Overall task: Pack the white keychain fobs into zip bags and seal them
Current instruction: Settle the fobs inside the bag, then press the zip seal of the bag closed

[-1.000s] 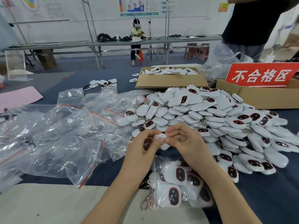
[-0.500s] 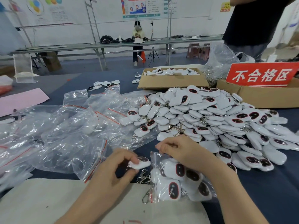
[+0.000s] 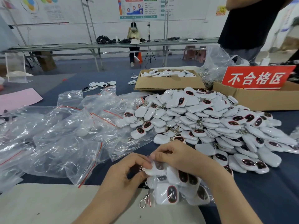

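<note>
- The zip bag (image 3: 196,197) lies at the near edge of the blue table (image 3: 267,191), partly on a beige mat (image 3: 40,204), and is packed with white fobs with dark oval faces.
- How many fobs it holds cannot be counted, as the right wrist covers its upper part.
- A metal clasp (image 3: 143,202) pokes out at its lower left corner.
- The left hand (image 3: 123,177) pinches a single fob (image 3: 152,171) between thumb and fingers at the bag's mouth; the fob is half hidden by the fingertips.
- The right hand (image 3: 179,157) has its fingers curled onto the bag's top edge, pinching it; the thin plastic there is hard to make out.
- Just beyond lies the fob pile (image 3: 210,120), running off the right edge.
- To the left lie the crumpled empty bags (image 3: 64,139) with red strips, cut off at the frame's side.
- Behind stand a cardboard box (image 3: 168,83) of fobs and a red sign (image 3: 257,77).
- A standing person (image 3: 249,21) in black is cropped at the top.
</note>
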`<state>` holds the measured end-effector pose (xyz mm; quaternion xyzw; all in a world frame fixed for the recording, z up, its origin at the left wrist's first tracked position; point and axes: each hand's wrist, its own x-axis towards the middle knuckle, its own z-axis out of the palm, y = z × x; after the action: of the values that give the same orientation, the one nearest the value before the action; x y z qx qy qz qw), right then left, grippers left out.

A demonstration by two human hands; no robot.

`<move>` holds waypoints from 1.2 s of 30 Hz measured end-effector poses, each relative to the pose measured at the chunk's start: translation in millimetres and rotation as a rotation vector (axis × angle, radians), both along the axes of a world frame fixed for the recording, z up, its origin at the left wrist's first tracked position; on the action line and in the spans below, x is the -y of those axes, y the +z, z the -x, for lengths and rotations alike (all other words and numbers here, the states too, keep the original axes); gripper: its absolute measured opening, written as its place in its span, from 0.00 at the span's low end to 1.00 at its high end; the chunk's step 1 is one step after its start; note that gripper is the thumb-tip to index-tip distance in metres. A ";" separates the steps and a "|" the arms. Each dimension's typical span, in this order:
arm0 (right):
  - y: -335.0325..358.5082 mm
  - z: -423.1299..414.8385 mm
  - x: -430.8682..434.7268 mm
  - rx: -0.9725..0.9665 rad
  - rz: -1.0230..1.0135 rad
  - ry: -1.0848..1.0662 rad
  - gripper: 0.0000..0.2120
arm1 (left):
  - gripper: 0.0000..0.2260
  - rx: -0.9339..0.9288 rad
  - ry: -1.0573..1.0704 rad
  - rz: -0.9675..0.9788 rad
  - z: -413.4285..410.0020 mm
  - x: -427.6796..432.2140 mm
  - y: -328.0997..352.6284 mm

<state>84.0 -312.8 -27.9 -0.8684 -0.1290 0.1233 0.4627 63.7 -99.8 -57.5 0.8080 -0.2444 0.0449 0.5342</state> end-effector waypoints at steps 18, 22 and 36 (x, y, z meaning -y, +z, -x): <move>16.6 28.3 0.6 0.105 0.058 -0.229 0.09 | 0.12 -0.267 0.217 0.407 45.8 -4.7 9.0; 29.7 49.4 -8.5 0.246 -0.147 -0.386 0.07 | 0.11 -0.344 0.322 0.381 69.8 -7.9 3.2; 85.0 104.4 -53.1 0.435 -0.839 -0.623 0.12 | 0.07 -0.065 0.226 0.293 83.7 0.7 85.6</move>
<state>-20.4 -259.8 57.1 -0.6125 0.0032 -0.2630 0.7454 -20.0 -100.5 28.1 0.7449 -0.1258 0.1137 0.6453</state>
